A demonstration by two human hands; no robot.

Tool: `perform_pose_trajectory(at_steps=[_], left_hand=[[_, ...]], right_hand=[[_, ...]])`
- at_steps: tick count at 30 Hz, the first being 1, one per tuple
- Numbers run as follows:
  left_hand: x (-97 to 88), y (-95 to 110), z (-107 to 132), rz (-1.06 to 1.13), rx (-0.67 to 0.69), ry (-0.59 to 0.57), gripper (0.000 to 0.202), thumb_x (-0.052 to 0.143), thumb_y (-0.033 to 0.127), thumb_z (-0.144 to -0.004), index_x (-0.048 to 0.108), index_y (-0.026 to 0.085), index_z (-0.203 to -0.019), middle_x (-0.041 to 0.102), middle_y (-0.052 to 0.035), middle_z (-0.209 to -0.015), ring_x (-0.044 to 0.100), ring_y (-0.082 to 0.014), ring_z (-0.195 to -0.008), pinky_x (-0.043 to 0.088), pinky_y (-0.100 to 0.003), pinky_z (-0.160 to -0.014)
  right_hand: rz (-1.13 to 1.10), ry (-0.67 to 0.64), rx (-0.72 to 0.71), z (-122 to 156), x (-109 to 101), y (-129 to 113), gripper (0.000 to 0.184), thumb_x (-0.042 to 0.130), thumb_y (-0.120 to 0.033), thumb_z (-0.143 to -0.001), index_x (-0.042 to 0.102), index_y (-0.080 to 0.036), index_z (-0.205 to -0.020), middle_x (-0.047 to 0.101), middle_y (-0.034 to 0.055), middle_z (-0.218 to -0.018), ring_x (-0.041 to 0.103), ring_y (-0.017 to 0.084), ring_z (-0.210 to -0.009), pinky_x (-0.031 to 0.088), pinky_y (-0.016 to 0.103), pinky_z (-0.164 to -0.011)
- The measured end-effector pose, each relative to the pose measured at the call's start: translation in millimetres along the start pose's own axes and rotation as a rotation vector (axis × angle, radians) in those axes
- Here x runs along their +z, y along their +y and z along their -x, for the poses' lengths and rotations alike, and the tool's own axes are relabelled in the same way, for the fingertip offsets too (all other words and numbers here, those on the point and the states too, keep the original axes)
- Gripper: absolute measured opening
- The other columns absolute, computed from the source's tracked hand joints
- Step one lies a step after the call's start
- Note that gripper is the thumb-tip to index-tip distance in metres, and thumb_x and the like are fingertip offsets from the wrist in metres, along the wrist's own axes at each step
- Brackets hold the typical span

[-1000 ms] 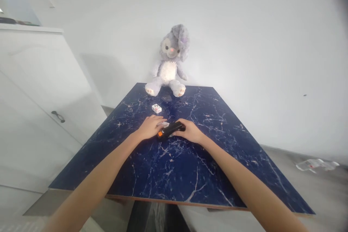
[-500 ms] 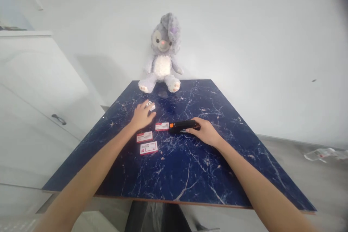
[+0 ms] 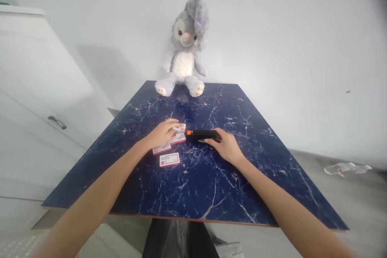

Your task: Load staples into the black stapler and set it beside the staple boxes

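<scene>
A black stapler (image 3: 202,135) with an orange end lies on the dark blue marble table (image 3: 211,185). My right hand (image 3: 225,146) rests on its near right end, fingers curled around it. My left hand (image 3: 163,132) is pinched on a small white and red box (image 3: 179,127) just left of the stapler. Three similar small boxes lie flat by that hand: one (image 3: 177,138) under the held box, one (image 3: 161,148) partly beneath my wrist, one (image 3: 169,159) nearer to me.
A grey and white plush rabbit (image 3: 186,48) sits at the table's far edge against the white wall. A white cabinet (image 3: 36,100) with a dark handle stands at the left. A clear plastic wrapper (image 3: 344,167) lies on the floor at the right.
My left hand reached out to the small box near the rabbit, took it, and brought it back beside the stapler. The stapler slid slightly right, uncovering three flat boxes.
</scene>
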State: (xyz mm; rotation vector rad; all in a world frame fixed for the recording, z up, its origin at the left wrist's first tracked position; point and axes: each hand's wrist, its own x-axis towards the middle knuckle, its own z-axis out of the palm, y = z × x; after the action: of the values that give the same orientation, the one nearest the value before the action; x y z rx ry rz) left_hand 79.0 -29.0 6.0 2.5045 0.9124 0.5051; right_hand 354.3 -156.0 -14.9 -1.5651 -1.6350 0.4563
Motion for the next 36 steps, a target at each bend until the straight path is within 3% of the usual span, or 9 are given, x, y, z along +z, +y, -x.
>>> perform_pose_trajectory(at_steps=[3,7,14,18,23,28,32,34,36], left_hand=[[-4.1,3,0,0.028,0.001,-0.013,0.040,0.050,0.029,-0.097,0.065,0.021,-0.134,0.063,-0.0107,-0.130,0.064,-0.0248,-0.109,0.049,-0.041,-0.100],[-6.2,-3,0,0.092,-0.030,-0.015,0.042,0.046,0.029,-0.098,0.063,0.023,-0.136,0.064,-0.0092,-0.135,0.062,-0.0242,-0.113,0.047,-0.041,-0.102],[-11.9,-9,6,0.188,-0.007,-0.165,0.063,0.054,0.020,-0.088,0.047,0.030,-0.150,0.043,-0.0113,-0.157,0.060,-0.0115,-0.073,0.051,-0.029,-0.066],[-18.0,-3,9,0.229,-0.025,-0.227,0.072,0.060,0.019,-0.084,0.041,0.027,-0.154,0.065,-0.0092,-0.124,0.062,-0.0136,-0.072,0.049,-0.027,-0.065],[-12.8,-3,8,0.134,-0.119,-0.102,0.063,0.060,0.019,-0.083,0.053,0.024,-0.146,0.069,-0.0036,-0.086,0.063,-0.0176,-0.071,0.048,-0.032,-0.069],[-4.5,5,5,0.340,-0.157,-0.177,0.060,0.053,0.020,-0.088,0.049,0.025,-0.148,0.072,-0.0039,-0.091,0.063,-0.0159,-0.069,0.050,-0.033,-0.072],[-13.1,5,7,0.281,-0.118,-0.142,0.062,0.059,0.023,-0.086,0.051,0.029,-0.147,0.065,-0.0098,-0.124,0.065,-0.0168,-0.082,0.051,-0.031,-0.072],[-23.4,0,10,0.222,-0.118,-0.201,0.073,0.067,0.030,-0.083,0.044,0.032,-0.153,0.062,-0.0113,-0.130,0.065,-0.0180,-0.086,0.051,-0.029,-0.070],[-33.1,-3,13,0.186,-0.164,-0.323,0.095,0.076,0.037,-0.077,0.029,0.033,-0.160,0.066,-0.0096,-0.119,0.065,-0.0172,-0.078,0.050,-0.027,-0.066]], right_hand=[[0.001,-0.065,-0.034,-15,9,-5,0.023,0.073,-0.040,-0.084,0.067,-0.023,-0.097,0.073,0.0002,-0.085,0.069,0.019,-0.075,0.052,0.029,-0.070],[0.009,-0.139,-0.062,-28,15,-4,0.024,0.072,-0.043,-0.085,0.067,-0.022,-0.096,0.073,-0.0012,-0.081,0.066,0.018,-0.069,0.051,0.029,-0.067],[0.020,-0.112,-0.116,-16,12,3,0.046,0.072,-0.028,-0.085,0.060,-0.027,-0.129,0.075,0.0027,-0.108,0.072,0.021,-0.095,0.056,0.036,-0.089],[0.078,-0.101,-0.107,-15,10,3,0.042,0.070,-0.027,-0.086,0.061,-0.027,-0.127,0.075,0.0021,-0.101,0.072,0.021,-0.088,0.057,0.035,-0.084],[0.101,-0.055,-0.070,-12,12,0,0.037,0.071,-0.030,-0.086,0.064,-0.025,-0.121,0.076,0.0036,-0.100,0.073,0.023,-0.089,0.058,0.037,-0.083],[0.139,-0.001,-0.020,-8,17,-5,0.035,0.074,-0.033,-0.084,0.066,-0.024,-0.117,0.077,0.0050,-0.098,0.074,0.024,-0.085,0.059,0.038,-0.082],[0.162,-0.010,-0.019,-9,17,-8,0.034,0.075,-0.033,-0.084,0.066,-0.024,-0.116,0.076,0.0046,-0.096,0.074,0.024,-0.084,0.059,0.038,-0.080],[0.167,-0.026,-0.030,-10,14,-7,0.035,0.074,-0.032,-0.084,0.066,-0.024,-0.117,0.076,0.0043,-0.096,0.074,0.023,-0.083,0.059,0.038,-0.080],[0.154,-0.040,-0.044,-10,12,-6,0.036,0.074,-0.031,-0.085,0.065,-0.025,-0.119,0.076,0.0040,-0.096,0.074,0.023,-0.083,0.060,0.037,-0.081]])
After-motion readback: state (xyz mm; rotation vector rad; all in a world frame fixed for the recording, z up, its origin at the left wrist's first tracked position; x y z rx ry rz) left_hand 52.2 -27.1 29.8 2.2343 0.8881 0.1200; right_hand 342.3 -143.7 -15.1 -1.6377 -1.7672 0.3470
